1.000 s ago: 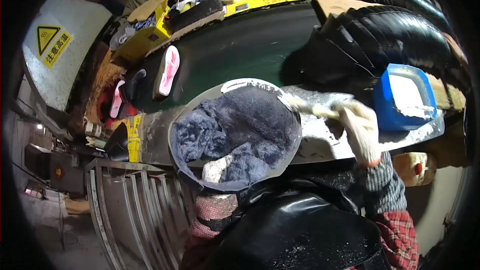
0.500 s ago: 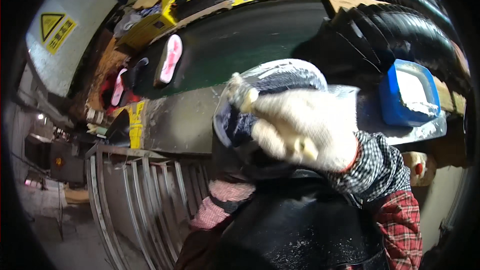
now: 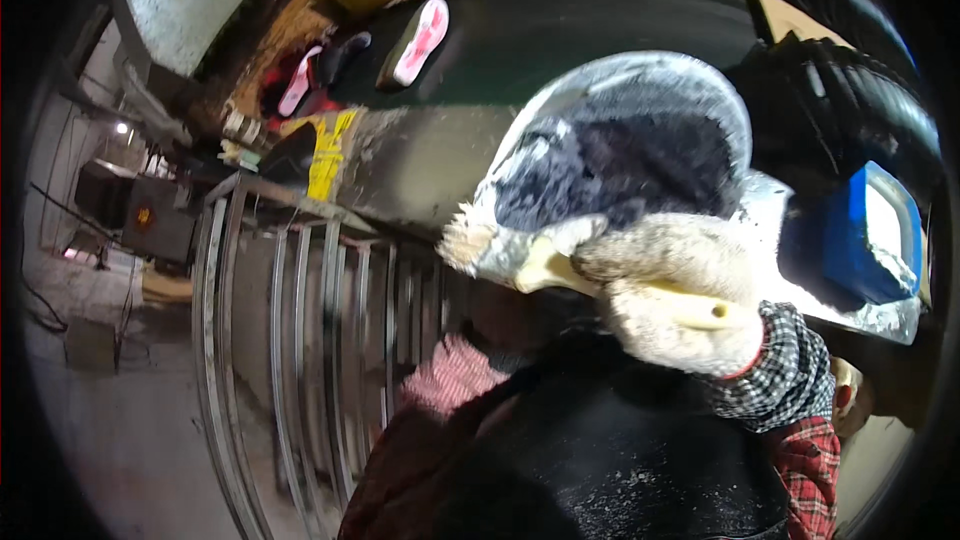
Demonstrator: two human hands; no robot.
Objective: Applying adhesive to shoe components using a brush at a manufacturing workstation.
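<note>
My right hand (image 3: 680, 305), in a fuzzy white glove, grips a brush (image 3: 560, 270) with a yellow handle. Its pale bristle end lies at the lower left rim of a round white-rimmed bowl (image 3: 640, 75). The bowl is tilted up toward me and holds dark blue-grey fuzzy material (image 3: 610, 165). My left forearm, in a pink-and-white sleeve (image 3: 450, 380), runs up under the bowl. The left hand itself is hidden behind the bowl and bears it from below. A dark apron (image 3: 600, 460) covers my front.
Behind the bowl runs a dark conveyor belt (image 3: 560, 20) carrying pink-and-white shoe soles (image 3: 420, 40). A blue tub (image 3: 870, 235) stands on a metal shelf at right, under black corrugated hoses (image 3: 850, 90). Curved metal rack bars (image 3: 300, 340) stand at lower left.
The bowl has risen and tilted toward me, filling more of the view. My right hand has come from its right rim across to its lower front with the brush.
</note>
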